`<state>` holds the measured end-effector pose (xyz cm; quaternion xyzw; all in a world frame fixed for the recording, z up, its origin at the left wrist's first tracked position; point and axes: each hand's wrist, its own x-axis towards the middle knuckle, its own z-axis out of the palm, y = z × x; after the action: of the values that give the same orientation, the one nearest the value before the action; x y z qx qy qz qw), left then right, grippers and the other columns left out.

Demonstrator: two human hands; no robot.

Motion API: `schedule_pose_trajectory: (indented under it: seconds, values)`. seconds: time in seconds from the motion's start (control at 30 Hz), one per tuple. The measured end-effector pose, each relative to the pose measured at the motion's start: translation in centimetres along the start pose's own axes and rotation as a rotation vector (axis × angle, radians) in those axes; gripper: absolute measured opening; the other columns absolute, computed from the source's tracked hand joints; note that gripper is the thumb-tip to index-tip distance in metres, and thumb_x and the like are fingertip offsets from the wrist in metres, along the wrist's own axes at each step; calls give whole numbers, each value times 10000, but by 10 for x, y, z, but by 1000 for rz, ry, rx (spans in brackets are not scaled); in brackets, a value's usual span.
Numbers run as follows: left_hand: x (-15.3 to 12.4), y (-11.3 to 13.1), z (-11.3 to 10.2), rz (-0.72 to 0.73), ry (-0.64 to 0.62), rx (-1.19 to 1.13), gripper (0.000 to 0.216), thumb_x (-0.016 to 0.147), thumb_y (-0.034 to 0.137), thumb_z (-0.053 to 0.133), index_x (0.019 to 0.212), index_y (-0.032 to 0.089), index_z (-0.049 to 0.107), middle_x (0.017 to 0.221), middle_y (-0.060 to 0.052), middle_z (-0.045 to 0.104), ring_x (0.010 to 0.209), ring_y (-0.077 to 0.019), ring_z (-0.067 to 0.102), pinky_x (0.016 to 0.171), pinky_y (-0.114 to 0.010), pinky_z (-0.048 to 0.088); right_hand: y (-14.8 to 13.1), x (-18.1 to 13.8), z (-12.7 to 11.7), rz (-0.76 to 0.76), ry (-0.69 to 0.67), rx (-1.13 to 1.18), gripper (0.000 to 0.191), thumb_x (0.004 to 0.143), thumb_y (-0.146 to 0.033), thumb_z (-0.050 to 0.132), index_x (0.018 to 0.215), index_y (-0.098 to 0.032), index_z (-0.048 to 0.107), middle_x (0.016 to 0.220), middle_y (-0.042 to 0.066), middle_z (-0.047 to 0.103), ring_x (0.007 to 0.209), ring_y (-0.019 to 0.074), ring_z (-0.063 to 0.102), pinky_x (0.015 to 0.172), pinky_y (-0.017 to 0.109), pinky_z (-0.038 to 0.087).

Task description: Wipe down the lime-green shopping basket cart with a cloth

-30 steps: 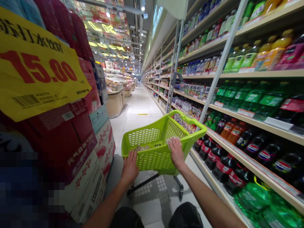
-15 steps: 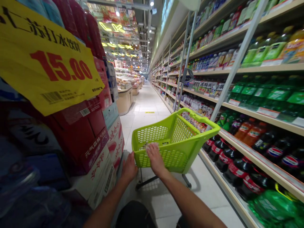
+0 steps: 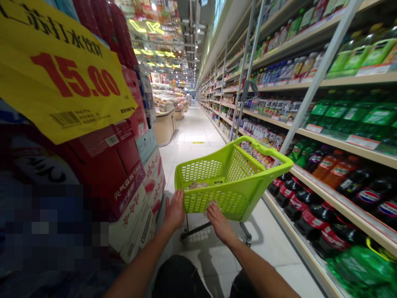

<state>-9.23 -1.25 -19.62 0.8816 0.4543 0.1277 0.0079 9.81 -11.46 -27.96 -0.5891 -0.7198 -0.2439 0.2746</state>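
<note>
A lime-green plastic shopping basket [image 3: 248, 165] on a wheeled frame stands in the aisle just ahead of me. My left hand [image 3: 174, 211] lies flat against its near left corner, fingers stretched upward. My right hand [image 3: 218, 219] presses on the lower part of the near mesh wall, and a small pale cloth-like thing seems to sit under its fingertips. Something pale [image 3: 198, 185] lies inside the basket at the bottom.
Stacked red and white drink cartons [image 3: 130, 182] with a yellow 15.00 price sign [image 3: 62, 78] crowd the left. Shelves of soda bottles [image 3: 325, 198] run along the right. The tiled aisle [image 3: 192, 136] stretches ahead. My dark-clothed knees show at the bottom.
My right hand has slid from the basket's near rim down and across the mesh wall to its lower edge. The left hand stays on the corner. The view has shifted slightly forward.
</note>
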Motion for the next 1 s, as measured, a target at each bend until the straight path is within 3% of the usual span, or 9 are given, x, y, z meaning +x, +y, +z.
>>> schedule_pose_trajectory:
  seconds: [0.2,0.4,0.57,0.8,1.0]
  values:
    - [10,32,-3,56,33,26,691,697,103,384,1369,83,224,1461,-117,221,1354,-232,166,1089,-508,142,24,27,-31,94,181,13,460,837,-12,305,1233,-151,493,1311,113,477,1326,196,251,1051,480,322]
    - [13,57,0,125,-39,62,735,669,110,402,1379,102,211,1474,-103,170,1363,-243,116,1076,-534,129,37,-17,-21,152,80,-6,434,826,-9,320,1150,-165,564,1206,112,572,1263,178,376,1018,452,374]
    - [22,76,-6,165,-1,35,746,672,124,405,1386,96,189,1476,-106,163,1364,-244,113,1083,-535,99,63,0,-49,221,231,-25,481,826,-25,316,1266,-153,462,1348,123,432,1334,194,225,1072,489,277]
    - [27,98,-5,238,-72,43,697,690,135,394,1370,93,245,1476,-88,168,1361,-220,138,1097,-484,117,75,-40,-35,236,81,-52,424,830,-7,311,1130,-161,568,1234,112,551,1280,168,347,1033,450,350]
    - [29,112,-10,247,-30,22,721,686,161,406,1377,78,217,1476,-86,166,1362,-225,133,1101,-502,72,100,-7,-75,297,291,-65,468,826,-21,318,1248,-152,474,1360,134,411,1338,201,211,1058,497,291]
